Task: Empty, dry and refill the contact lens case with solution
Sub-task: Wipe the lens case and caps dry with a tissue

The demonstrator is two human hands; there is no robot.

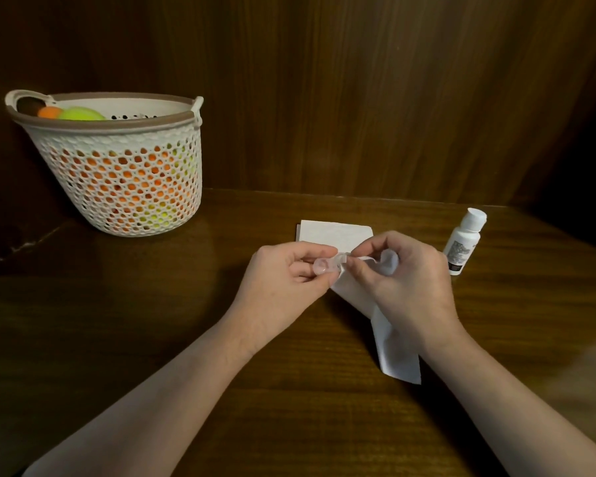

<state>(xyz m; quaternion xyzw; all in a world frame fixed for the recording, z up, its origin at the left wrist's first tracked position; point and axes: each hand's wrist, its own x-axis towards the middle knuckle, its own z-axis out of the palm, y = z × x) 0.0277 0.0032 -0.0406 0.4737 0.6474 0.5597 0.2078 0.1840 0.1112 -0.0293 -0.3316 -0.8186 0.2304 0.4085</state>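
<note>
Left hand (pixel 283 273): closed in a pinch round one end of the contact lens case (pixel 327 265), steadying it just above the bench (pixel 152 339), out in mid-surface.
Case: clear, small, lifted off the wood, caught between both hands; hard to tell whether the caps are on.
Right hand (pixel 403 280): fingers curled shut round a tissue (pixel 398 356), thumb and forefinger pressing it at the case; probably the drying step.
Tissue: tail trailing down toward the near edge, kept long likely to leave dry paper spare.
Folded tissue (pixel 336 232): flat on the bench just behind the hands, handy as a drip pad or a spare.
Solution bottle (pixel 463 241): upright, cap on, toward the right edge, within reach for the refill not yet begun.
Basket (pixel 117 166): far left corner, well apart, holding coloured balls, no part in this.
</note>
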